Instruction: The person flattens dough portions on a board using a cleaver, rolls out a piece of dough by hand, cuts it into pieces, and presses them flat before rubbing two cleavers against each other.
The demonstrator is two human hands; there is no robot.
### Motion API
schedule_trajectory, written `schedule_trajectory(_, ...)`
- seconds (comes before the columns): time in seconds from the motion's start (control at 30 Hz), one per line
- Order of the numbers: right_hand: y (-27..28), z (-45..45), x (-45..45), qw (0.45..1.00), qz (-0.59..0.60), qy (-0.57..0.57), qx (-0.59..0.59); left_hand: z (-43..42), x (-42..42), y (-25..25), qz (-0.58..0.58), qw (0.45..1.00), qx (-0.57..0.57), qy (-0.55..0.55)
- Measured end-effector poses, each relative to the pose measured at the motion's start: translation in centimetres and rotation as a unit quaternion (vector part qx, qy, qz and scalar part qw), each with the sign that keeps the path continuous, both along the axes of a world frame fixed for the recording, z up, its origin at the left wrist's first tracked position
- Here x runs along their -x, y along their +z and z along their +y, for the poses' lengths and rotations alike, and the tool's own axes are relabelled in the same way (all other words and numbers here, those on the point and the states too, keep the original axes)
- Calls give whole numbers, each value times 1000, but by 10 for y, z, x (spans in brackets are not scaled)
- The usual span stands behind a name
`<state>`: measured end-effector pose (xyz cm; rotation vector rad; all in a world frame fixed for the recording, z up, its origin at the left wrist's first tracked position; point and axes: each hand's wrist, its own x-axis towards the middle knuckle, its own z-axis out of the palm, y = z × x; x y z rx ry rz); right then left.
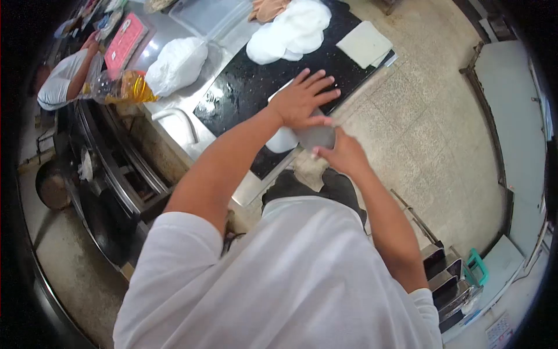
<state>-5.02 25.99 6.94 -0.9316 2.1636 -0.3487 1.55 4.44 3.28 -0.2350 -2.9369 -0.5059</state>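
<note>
My left hand (pixel 305 102) is stretched out with its fingers spread, palm down over a white, flat piece that looks like dough (pixel 282 140) on the black work surface (pixel 235 87). Part of that piece is hidden under the hand and wrist. At the surface's near edge, my right hand (pixel 347 152) is closed on a grey, flat, blade-like thing (pixel 318 138). Motion blurs this thing, so its exact kind is unclear. Farther along the surface lies a pile of white, rounded, flat pieces (pixel 290 32).
A folded pale cloth (pixel 365 45) lies at the far right corner. To the left are a white plastic bag (pixel 177 65), a bottle of yellow oil (pixel 125 87) and a curved white handle (pixel 177 119). Another person (pixel 64 78) stands beyond a stove with a wok (pixel 53 183).
</note>
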Motion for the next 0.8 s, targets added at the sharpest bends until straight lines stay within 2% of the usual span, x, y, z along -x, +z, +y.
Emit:
schedule_trajectory(0.07,-16,31,-37,992,-124,-28,27,23,-40,4,-29,1000,11,0)
schedule_trajectory(0.13,-20,44,-54,981,-191,-36,0,40,-67,5,-100,990,1,-96)
schedule_trajectory(0.2,-16,40,-47,985,-163,-62,-18,39,-43,-5,-101,989,0,-106)
schedule_trajectory(0.27,-1,22,-23,996,-27,-66,-47,26,-9,-8,-33,993,77,-82)
schedule_trajectory(0.4,-1,-13,19,996,50,-69,0,-4,32,-4,58,996,62,-35)
schedule_trajectory(0.5,0,-4,-8,989,76,-121,35,-12,37,5,181,978,49,86)
schedule_trajectory(0.53,0,-2,-21,983,72,-154,70,-14,30,17,115,986,-10,124)
schedule_trajectory(0.6,3,24,-71,986,25,-164,-7,-9,3,36,-75,973,-87,200)
schedule_trajectory(0.67,13,62,-118,986,-8,-168,-10,-16,-25,19,-286,942,-149,94)
schedule_trajectory(0.7,16,79,-136,985,-23,-169,-29,-13,-44,28,-315,922,-206,85)
schedule_trajectory(0.77,31,102,-153,983,-29,-175,-44,-6,-76,37,-234,916,-263,189)
schedule_trajectory(0.8,36,110,-155,987,-23,-155,-39,-5,-85,33,-226,919,-262,188)
